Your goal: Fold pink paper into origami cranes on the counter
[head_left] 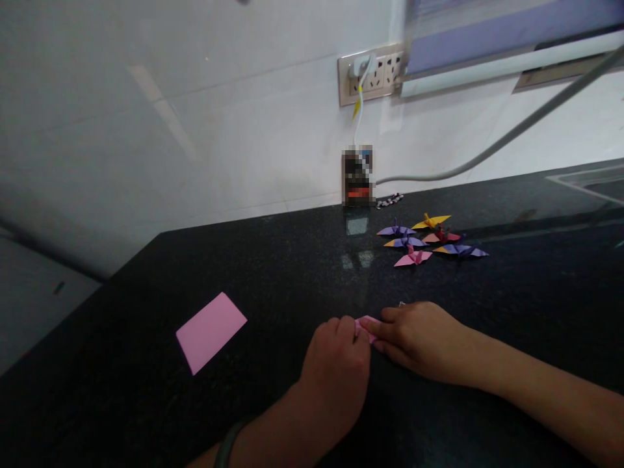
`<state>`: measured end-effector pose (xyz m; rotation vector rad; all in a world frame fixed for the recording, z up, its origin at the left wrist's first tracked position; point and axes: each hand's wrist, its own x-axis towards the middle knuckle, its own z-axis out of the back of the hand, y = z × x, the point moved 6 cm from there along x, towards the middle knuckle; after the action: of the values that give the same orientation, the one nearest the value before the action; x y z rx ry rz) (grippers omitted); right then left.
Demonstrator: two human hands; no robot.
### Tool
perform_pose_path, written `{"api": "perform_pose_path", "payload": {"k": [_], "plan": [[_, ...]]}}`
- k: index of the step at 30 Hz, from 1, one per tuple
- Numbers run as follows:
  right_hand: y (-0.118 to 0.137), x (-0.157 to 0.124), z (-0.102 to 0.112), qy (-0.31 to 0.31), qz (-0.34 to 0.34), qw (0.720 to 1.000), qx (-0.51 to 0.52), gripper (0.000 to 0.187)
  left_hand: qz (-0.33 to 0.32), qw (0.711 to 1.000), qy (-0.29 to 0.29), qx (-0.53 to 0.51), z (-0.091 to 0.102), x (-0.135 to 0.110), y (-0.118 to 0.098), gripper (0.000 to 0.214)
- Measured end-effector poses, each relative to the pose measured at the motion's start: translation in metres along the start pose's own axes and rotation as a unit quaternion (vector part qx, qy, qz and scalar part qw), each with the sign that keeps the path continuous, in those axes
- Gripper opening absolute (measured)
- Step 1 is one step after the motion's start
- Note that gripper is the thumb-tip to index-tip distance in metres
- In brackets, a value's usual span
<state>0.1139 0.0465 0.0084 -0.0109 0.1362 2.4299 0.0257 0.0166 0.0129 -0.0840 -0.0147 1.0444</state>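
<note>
Both hands meet on a small folded piece of pink paper (366, 323) lying on the black stone counter (273, 273). My left hand (336, 364) is curled, its fingertips pinching the paper's left end. My right hand (419, 338) lies over the paper's right side with fingers pressed down on it; most of the paper is hidden under the two hands. A flat sheet of pink paper (210, 331) lies to the left, apart from my hands.
Several folded paper cranes (429, 242) in purple, yellow, pink and red sit farther back on the counter. A small blurred device (358, 177) leans on the white wall, cabled to a wall socket (373, 73). A grey hose (487, 153) crosses the wall at right.
</note>
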Motion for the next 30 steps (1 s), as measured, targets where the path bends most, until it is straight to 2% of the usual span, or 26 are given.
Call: {"api": "perform_pose_path", "payload": {"k": [2, 8, 13, 17, 22, 25, 27, 30], "plan": [[-0.003, -0.001, 0.001, 0.001, -0.005, 1.000, 0.029, 0.028, -0.023, 0.999, -0.032, -0.024, 0.001, 0.001, 0.000, 0.035], [-0.014, -0.008, 0.011, -0.015, -0.006, 0.987, 0.158, 0.032, -0.041, 0.996, 0.001, -0.075, -0.009, 0.002, 0.003, 0.037], [-0.014, -0.007, 0.009, -0.012, 0.025, 0.987, 0.155, 0.020, -0.030, 0.991, -0.022, -0.131, -0.008, 0.005, 0.009, 0.036], [-0.012, -0.004, 0.006, -0.024, 0.049, 0.990, 0.129, 0.021, -0.011, 0.985, -0.026, -0.168, -0.009, 0.006, 0.016, 0.036], [-0.012, -0.005, 0.010, -0.051, 0.027, 0.986, 0.154, 0.019, 0.015, 0.981, -0.046, -0.186, -0.002, 0.006, 0.020, 0.036], [-0.016, -0.006, 0.015, -0.079, -0.018, 0.963, 0.258, 0.021, 0.048, 0.967, -0.072, -0.241, 0.005, 0.007, 0.026, 0.028], [-0.019, -0.006, 0.015, -0.094, -0.050, 0.931, 0.350, 0.023, 0.065, 0.947, -0.079, -0.304, 0.008, 0.006, 0.030, 0.026], [-0.022, -0.006, 0.006, -0.074, -0.083, 0.887, 0.448, 0.024, 0.075, 0.920, -0.046, -0.382, 0.004, 0.007, 0.031, 0.022]]}}
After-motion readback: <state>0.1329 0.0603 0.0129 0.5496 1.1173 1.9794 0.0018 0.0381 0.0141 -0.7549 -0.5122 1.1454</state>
